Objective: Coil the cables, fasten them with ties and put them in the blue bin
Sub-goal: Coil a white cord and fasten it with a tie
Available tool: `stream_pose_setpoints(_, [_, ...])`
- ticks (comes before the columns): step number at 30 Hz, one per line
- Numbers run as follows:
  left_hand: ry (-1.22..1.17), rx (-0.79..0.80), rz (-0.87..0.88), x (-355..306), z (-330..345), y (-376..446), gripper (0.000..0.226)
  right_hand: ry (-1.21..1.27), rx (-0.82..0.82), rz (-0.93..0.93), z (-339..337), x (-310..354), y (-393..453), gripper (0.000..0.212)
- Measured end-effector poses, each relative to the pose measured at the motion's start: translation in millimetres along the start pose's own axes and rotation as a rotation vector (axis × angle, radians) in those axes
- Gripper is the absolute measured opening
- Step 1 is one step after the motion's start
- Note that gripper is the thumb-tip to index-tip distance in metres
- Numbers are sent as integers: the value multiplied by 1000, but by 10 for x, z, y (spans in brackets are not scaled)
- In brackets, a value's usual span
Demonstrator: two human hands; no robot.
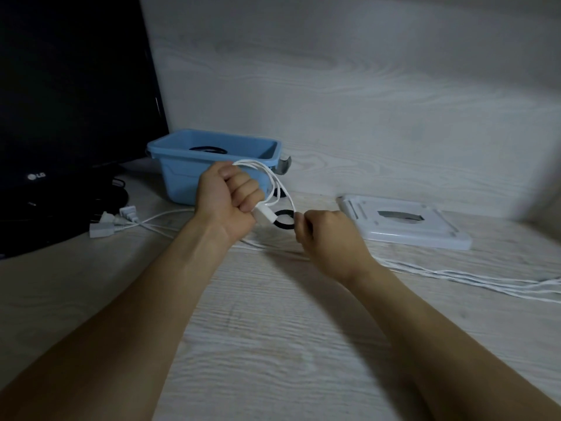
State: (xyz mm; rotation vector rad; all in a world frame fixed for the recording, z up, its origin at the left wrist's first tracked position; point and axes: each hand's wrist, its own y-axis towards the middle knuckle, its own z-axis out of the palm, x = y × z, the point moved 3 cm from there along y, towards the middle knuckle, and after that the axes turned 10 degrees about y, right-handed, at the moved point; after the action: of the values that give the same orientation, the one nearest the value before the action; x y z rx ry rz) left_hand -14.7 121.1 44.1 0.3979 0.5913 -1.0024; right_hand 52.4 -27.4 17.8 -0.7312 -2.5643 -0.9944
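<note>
While one dark coil (208, 148) lies in the blue bin (182, 177), left hand (226, 196) grips a white cable (274, 180) in loops; right hand (321, 235) pinches its strand beside a black tie (283, 220). Fastening, binning and loose cables (455, 278) on tabletop (273, 344) remain.

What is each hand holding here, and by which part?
The left hand grips the white cable by its gathered loops, plug end sticking out below the fist. The right hand pinches the same cable's free strand near the black tie.
</note>
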Motion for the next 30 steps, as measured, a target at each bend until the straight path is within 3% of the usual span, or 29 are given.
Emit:
stream_pose_setpoints(7, [-195, -10, -4, 29, 18, -35, 45, 43, 127, -32, 83, 23, -33, 49])
stream_pose_setpoints(11, [128, -120, 111, 94, 94, 13, 43, 51, 247, -118, 141, 24, -70, 14])
stream_pose_setpoints(14, [293, -221, 264, 147, 107, 31, 33, 85, 132, -132, 85, 46, -35, 32])
stream_pose_setpoints(20, [516, -251, 363, 120, 82, 23, 18, 204, 113, -170, 20, 102, -40, 23])
stream_pose_setpoints(24, [1096, -143, 435, 198, 50, -20, 19, 249, -72, -248, -69, 170, -43, 10])
stream_pose_setpoints(27, [1211, 38, 343, 304, 70, -67, 23, 268, -195, -230, -169, 121, -20, 12])
stream_pose_setpoints(30, [1269, 160, 264, 300, 120, -107, 22, 237, -278, -184, -245, 79, -21, 30])
